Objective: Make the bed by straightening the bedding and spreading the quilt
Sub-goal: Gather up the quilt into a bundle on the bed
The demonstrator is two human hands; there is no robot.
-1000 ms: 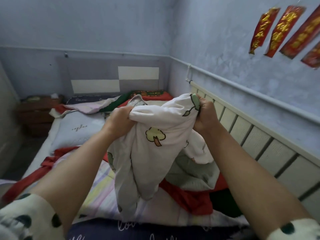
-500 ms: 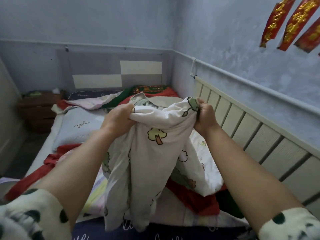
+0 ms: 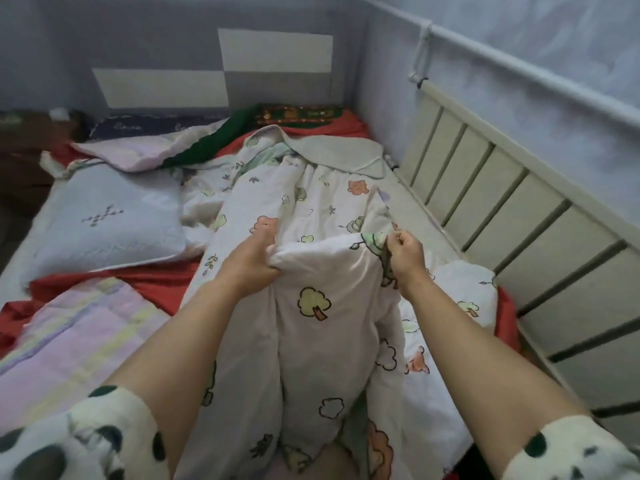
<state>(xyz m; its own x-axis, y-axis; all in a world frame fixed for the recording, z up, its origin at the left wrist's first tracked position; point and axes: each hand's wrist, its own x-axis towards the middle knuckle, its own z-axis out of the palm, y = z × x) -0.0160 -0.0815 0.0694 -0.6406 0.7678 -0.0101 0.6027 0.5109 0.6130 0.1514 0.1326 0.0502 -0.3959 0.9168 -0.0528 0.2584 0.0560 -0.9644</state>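
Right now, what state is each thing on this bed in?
quilt, bunched lengthwise, not spread, near edge lifted.
left hand, fingers gripping the quilt's edge.
right hand, fingers pinching the quilt's edge.
pillow, lying flat at the head.
pink striped blanket, lying flat on the left.
red sheet, rumpled, partly covered.

The left hand (image 3: 247, 261) grips a bunched fold of the tree-print quilt (image 3: 329, 341) — the right hand (image 3: 407, 252) pinches its edge. The quilt lies crumpled along the slatted rail (image 3: 509, 188), a pale pillow (image 3: 104, 220) to its left.
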